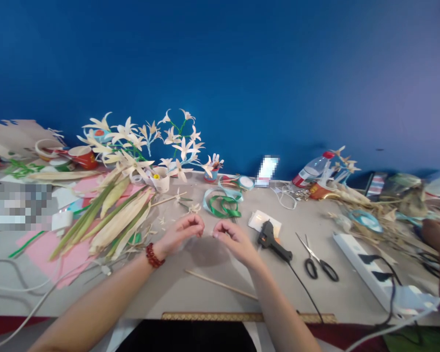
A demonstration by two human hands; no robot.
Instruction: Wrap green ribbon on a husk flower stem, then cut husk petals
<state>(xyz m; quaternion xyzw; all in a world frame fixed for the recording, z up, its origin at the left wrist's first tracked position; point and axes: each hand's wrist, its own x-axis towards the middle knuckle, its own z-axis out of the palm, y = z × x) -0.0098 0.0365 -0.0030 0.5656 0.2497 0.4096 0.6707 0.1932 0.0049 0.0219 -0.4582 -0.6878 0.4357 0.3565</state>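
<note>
My left hand (185, 231), with a red bead bracelet (154, 256) at the wrist, is over the middle of the table, its fingers curled into a pinch. Facing it across a small gap, my right hand (234, 240) is pinched in the same way. Whatever lies between the fingertips is too small to make out. Below both hands lies a thin wooden stick (220, 283). Green ribbon (222, 206) lies in loops just beyond them. A black hot glue gun (273, 242) is right of my right hand, touching a white pad (256, 221).
Scissors (317, 264) and a white power strip (363, 274) with cables lie at right. Corn husks (121, 220) cover pink paper (40, 254) at left. White husk flowers (183, 146), a paper cup (160, 181) and a plastic bottle (311, 170) stand behind. Another person's hand (434, 239) reaches in at far right.
</note>
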